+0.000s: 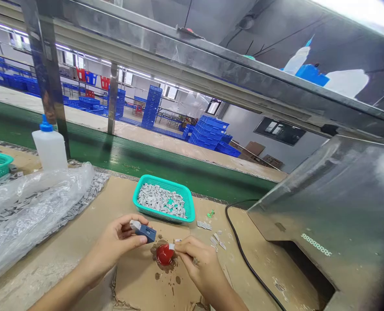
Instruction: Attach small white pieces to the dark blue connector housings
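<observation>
Grips a dark blue block (149,233) in the curled fingers of the left hand (122,242) while pinching a small pale piece (171,246) in the right hand (202,261) at the red dish's (164,255) rim, apparently wetting it, and next needs light, steady control.

Single head-worn view, looking forward and down over the hands (164,250), tilted, workbench (91,211) close

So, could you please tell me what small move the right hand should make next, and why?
I would probably ease the right hand slightly up from the red dish: the small pale piece in its fingertips appears right at the rim, and dark spots mark the cardboard around.
</observation>
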`<state>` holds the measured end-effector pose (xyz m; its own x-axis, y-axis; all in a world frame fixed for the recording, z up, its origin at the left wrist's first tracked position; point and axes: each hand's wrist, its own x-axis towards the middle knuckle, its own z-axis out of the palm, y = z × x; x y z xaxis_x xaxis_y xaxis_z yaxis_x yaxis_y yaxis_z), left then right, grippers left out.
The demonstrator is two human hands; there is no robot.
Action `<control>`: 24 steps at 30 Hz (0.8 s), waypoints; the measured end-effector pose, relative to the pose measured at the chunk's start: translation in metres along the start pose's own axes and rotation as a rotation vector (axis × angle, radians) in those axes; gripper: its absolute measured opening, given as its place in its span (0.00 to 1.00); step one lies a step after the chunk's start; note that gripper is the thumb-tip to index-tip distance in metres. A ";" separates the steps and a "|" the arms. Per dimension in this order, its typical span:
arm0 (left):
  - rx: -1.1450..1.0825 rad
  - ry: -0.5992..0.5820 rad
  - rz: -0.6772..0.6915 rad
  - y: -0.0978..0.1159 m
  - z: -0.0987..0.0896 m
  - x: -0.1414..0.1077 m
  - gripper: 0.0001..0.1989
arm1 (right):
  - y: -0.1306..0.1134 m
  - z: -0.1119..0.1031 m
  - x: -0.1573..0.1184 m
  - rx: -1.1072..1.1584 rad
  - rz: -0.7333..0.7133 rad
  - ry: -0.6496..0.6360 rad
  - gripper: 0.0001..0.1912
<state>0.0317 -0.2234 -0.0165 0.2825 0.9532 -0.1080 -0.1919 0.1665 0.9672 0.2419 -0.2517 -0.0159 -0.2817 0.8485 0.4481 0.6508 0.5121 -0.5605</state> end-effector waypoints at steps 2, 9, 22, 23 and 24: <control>0.065 -0.008 0.034 0.001 0.003 -0.001 0.10 | -0.007 -0.002 0.004 0.047 0.028 0.081 0.09; 0.097 -0.052 0.075 -0.001 0.010 -0.005 0.08 | -0.039 0.006 0.016 0.320 0.104 0.162 0.05; -0.013 -0.041 0.090 -0.002 0.013 -0.010 0.10 | -0.045 0.014 0.012 0.382 0.156 -0.047 0.12; -0.055 -0.028 0.099 -0.004 0.014 -0.012 0.10 | -0.048 0.015 0.010 0.392 0.149 -0.026 0.12; -0.114 -0.017 0.107 -0.006 0.016 -0.015 0.11 | -0.051 0.016 0.009 0.394 0.137 -0.005 0.13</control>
<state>0.0438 -0.2423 -0.0166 0.2699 0.9629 -0.0005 -0.3270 0.0922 0.9405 0.1948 -0.2682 0.0061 -0.2153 0.9126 0.3475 0.3635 0.4052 -0.8389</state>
